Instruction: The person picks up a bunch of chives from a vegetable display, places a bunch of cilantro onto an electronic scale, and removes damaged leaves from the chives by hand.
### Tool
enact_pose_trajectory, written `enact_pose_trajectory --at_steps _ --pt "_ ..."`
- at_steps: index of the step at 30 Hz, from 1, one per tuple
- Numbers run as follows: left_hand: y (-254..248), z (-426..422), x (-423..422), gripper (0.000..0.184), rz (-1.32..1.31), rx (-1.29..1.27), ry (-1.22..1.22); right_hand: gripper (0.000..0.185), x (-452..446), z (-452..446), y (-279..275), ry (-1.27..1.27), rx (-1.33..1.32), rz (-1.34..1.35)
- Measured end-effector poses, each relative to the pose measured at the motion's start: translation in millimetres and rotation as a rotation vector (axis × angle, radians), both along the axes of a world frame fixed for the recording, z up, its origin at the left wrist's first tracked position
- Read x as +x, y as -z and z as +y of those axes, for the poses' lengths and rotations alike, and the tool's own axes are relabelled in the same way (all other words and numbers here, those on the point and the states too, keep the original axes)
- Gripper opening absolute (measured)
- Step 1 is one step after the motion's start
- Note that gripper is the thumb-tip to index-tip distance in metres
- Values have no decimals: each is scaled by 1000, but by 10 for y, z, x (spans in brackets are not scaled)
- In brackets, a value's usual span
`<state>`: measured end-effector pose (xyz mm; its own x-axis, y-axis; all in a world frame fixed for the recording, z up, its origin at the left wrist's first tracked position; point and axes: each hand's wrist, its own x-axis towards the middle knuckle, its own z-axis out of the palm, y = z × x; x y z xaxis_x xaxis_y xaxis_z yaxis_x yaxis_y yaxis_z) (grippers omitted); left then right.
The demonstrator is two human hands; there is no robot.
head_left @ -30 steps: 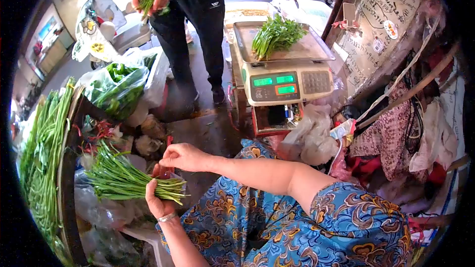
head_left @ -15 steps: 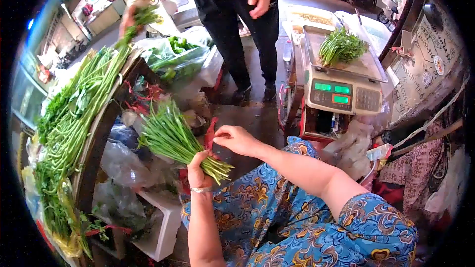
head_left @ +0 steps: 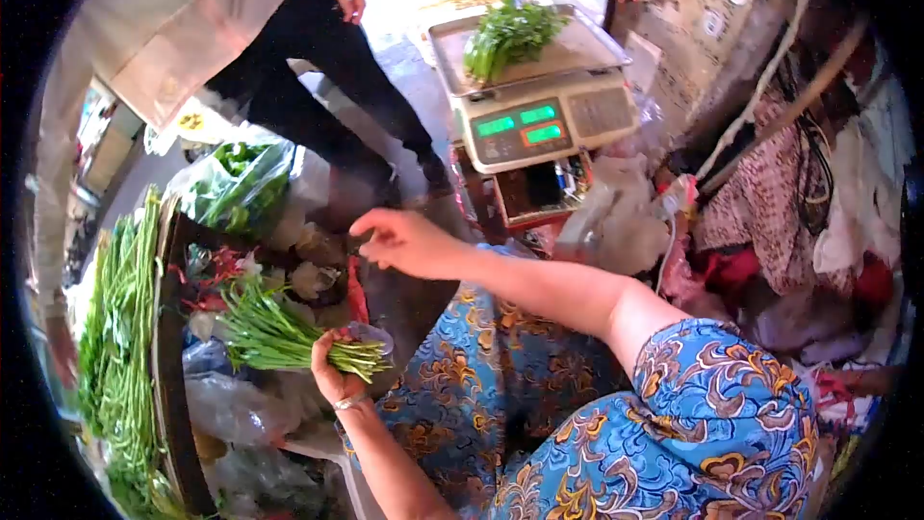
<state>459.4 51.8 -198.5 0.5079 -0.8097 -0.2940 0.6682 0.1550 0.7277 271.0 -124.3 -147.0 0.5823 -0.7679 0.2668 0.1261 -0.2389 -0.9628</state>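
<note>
My left hand (head_left: 337,371) is wrapped round the lower stalks of a bunch of chives (head_left: 265,332). The cut ends point right and the long green leaves fan out to the left. A red strip (head_left: 357,291) rises just behind the stalks; whether it goes round them is hidden. Above and to the right, my right hand (head_left: 409,244) hangs apart from the bunch, its fingers loosely bent and separated, with nothing seen in them.
A digital scale (head_left: 539,125) carries a bunch of leafy greens (head_left: 510,37). Long green beans (head_left: 120,327) line a ledge at left. Greens in a plastic bag (head_left: 241,188) lie beyond. Another person (head_left: 318,87) stands and leans at upper left. Plastic bags (head_left: 616,217) sit beneath the scale.
My view has swung right. My right hand has come away from the red strip and opened, while the left keeps the chives. The other person has leaned closer along the left side.
</note>
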Motion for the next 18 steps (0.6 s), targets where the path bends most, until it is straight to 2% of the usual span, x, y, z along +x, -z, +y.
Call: enact_pose_trajectory --at_steps 1,3,5,7,11,13,15,18 --pt "-8 1 -26 11 14 -14 -31 30 -230 -24 -49 46 -28 -21" --pt "35 35 41 10 18 -15 4 32 -691 -116 -39 230 -130 102" --pt "-51 51 -34 10 21 36 -87 35 -1231 -170 -109 376 -188 180" --pt "-11 78 6 10 52 15 -24 38 -1714 -281 1 603 -299 339" --pt "-61 78 -38 9 7 81 -61 45 -2487 -553 186 876 -267 550" --pt "18 82 20 9 9 87 -56 50 -2763 -706 311 897 -365 597" --pt "20 53 8 9 10 94 -56 51 -2838 -742 213 938 -439 700" --pt "29 34 -11 9 -12 80 -46 52 -2835 -805 137 916 -388 674"
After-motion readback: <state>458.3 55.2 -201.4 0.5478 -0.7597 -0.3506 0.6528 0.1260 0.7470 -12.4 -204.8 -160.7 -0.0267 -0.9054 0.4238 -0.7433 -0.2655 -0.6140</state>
